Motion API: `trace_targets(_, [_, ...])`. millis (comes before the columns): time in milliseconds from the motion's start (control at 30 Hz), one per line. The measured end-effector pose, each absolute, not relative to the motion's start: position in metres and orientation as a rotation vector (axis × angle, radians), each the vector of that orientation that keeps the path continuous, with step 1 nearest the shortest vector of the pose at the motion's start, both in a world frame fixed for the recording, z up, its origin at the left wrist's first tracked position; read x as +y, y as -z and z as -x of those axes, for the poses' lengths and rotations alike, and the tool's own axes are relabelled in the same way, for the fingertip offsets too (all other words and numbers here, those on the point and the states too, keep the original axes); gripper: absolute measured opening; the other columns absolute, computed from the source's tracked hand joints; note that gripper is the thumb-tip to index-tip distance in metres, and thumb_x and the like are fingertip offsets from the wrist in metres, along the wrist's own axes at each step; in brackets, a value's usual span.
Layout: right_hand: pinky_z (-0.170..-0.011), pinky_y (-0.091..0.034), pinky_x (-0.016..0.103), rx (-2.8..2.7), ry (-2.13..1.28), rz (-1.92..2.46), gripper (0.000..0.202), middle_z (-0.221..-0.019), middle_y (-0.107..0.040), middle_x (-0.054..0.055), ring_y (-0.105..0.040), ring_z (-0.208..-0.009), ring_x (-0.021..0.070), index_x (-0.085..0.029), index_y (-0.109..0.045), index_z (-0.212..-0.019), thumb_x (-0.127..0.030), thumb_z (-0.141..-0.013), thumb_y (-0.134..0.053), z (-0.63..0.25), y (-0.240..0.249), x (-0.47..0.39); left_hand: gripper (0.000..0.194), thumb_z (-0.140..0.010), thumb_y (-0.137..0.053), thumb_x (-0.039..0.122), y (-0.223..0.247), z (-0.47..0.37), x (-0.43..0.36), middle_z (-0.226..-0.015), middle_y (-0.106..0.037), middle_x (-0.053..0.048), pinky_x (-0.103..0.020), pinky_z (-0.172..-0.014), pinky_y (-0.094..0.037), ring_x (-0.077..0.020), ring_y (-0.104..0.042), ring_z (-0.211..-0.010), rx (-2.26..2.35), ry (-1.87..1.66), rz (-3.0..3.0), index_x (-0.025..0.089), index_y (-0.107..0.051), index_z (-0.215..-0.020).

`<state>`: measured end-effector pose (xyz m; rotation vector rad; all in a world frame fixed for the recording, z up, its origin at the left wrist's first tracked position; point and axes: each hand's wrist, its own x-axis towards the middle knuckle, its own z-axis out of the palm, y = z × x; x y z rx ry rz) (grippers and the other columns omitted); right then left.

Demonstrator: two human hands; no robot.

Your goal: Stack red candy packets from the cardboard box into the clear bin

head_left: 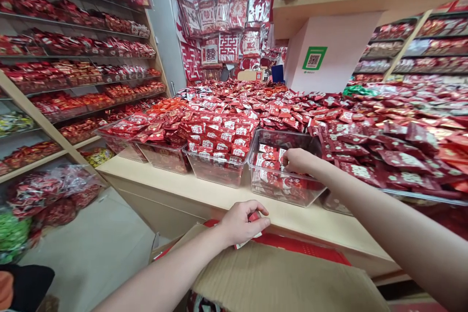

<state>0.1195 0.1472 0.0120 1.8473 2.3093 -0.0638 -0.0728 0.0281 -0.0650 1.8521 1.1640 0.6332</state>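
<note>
My left hand (245, 223) is closed around a small red and white packet (248, 241), just in front of the counter edge and above a cardboard box (285, 278). Reaching into a clear plastic bin (285, 194), my right hand (300, 161) has its fingers curled on a red packet at the top of the contents; the fingertips are partly hidden. Several red and white packets (268, 158) lie in rows in that bin, mostly on its left side. Dark inner wall shows at the bin's back.
A bin (219, 168) heaped with red packets stands left of mine. Dark red packets (398, 156) pile up on the right. Counter edge (164, 183) runs across the front. Stocked shelves (87, 53) line the left wall, and a white pillar (325, 53) rises behind the bins.
</note>
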Motion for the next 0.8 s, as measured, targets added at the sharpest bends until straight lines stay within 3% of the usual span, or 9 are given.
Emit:
trace_targets(233, [-0.052,-0.036,0.020,2.307,0.157,-1.964,0.014,-0.076,-0.065,0.006,-0.058,-0.069,0.0156,-0.015,-0.064,-0.074,-0.021,-0.062,-0.059,-0.119,-0.014,0.144,0.027,-0.070,-0.051,0.039,0.066,0.072,0.029,-0.051,-0.043,0.006,-0.017,-0.046,-0.028,-0.0060,-0.035,-0.047,1.188,-0.625,-1.872,0.016,-0.059,-0.081])
trace_targets(533, [-0.058,-0.037,0.021,2.447,0.111,-2.094,0.014,-0.076,-0.065,0.005,-0.058,-0.070,0.0158,-0.017,-0.062,-0.074,-0.020,-0.068,-0.050,-0.127,-0.005,0.141,0.028,-0.073,-0.047,0.039,0.065,0.074,0.030,-0.058,-0.053,0.002,-0.018,-0.050,-0.033,-0.0078,-0.043,-0.052,1.134,-0.684,-1.883,0.014,-0.060,-0.077])
trace_targets(800, [-0.064,-0.038,0.021,3.085,-0.043,-2.114,0.020,-0.078,-0.064,0.004,-0.057,-0.071,0.0140,-0.017,-0.061,-0.081,-0.026,-0.076,-0.044,-0.118,-0.023,0.119,0.030,-0.077,-0.040,0.044,0.061,0.073,0.033,-0.051,-0.046,0.005,-0.018,-0.042,-0.035,-0.0077,-0.045,-0.042,1.127,-0.893,-1.537,0.016,-0.051,-0.084])
